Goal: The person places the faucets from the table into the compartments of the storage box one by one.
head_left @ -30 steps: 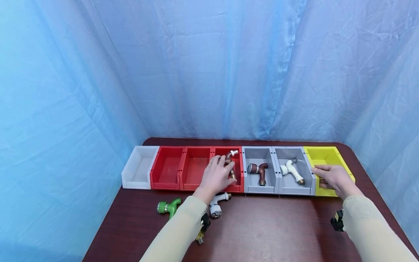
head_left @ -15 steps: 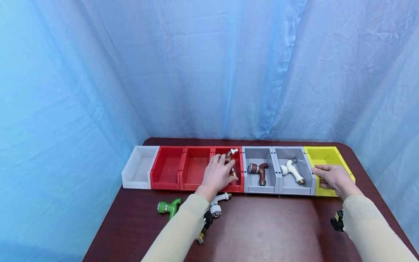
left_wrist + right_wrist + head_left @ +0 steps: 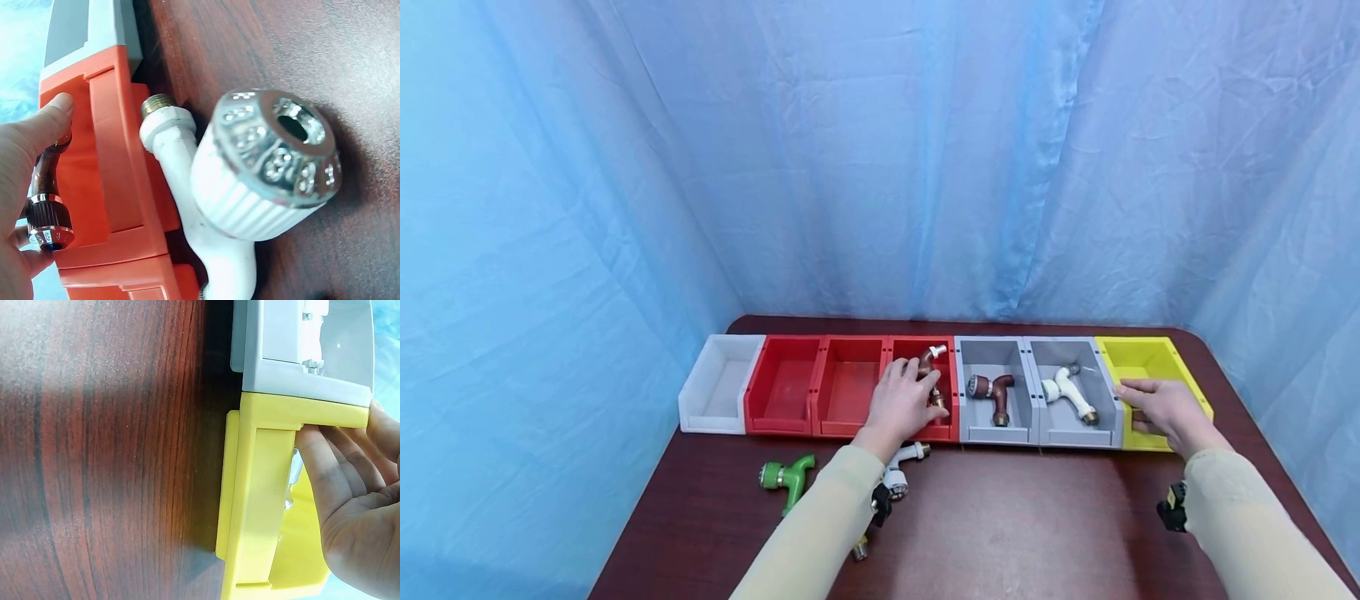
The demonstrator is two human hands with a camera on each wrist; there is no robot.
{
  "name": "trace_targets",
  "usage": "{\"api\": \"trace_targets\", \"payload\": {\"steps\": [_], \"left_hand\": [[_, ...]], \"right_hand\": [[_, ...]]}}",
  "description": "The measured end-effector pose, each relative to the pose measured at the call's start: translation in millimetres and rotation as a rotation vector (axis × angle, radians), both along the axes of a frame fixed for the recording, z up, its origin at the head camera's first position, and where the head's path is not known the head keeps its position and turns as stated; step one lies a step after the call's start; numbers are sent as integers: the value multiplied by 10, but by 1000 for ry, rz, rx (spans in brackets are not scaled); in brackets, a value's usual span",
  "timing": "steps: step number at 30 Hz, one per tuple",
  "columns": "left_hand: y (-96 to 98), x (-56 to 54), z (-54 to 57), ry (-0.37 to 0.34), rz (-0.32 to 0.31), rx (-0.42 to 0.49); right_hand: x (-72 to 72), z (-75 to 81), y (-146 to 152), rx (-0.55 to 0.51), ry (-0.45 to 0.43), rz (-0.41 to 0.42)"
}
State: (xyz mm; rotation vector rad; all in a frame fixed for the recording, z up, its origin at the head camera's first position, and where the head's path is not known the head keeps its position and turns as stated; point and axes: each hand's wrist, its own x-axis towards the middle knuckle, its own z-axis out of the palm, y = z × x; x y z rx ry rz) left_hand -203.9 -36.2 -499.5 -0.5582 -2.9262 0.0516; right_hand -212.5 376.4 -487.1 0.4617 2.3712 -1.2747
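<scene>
We've got the dark-brown, glossy tap with a ribbed knob (image 3: 45,181) inside the rightmost of three red plastic bins (image 3: 937,432) (call it the red bin). Left hand (image 3: 899,404) grips it between thumb and fingers; can't tell if it touches the floor. Drop risk: the rounded body looks slick, so a loose pinch could let it roll. A twist could also catch its chrome end on the red bin's right wall.

Just in front of the red bin: white tap with chrome-capped ribbed knob (image 3: 231,169). Dip our left forearm and we could clip it. Same for the bright-green tap (image 3: 789,477), front-left of the red bin.

Well right of the red bin: right hand (image 3: 1167,410), fingers inside the yellow plastic bin (image 3: 270,506) against its side wall. Clasping or just resting, we can't tell. Leaning there could skew the row. A small silvery piece (image 3: 294,467) sits half-hidden behind those fingers; a blind sweep could knock it.
</scene>
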Motion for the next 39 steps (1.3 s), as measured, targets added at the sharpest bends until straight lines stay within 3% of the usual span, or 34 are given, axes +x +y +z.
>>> {"api": "trace_targets", "payload": {"steps": [27, 39], "left_hand": [[10, -34, -99, -10, -12, -33], [-2, -24, -84, -4, -23, -31]], "right_hand": [[14, -18, 7, -4, 10, 4], [17, -16, 5, -5, 6, -1]]}}
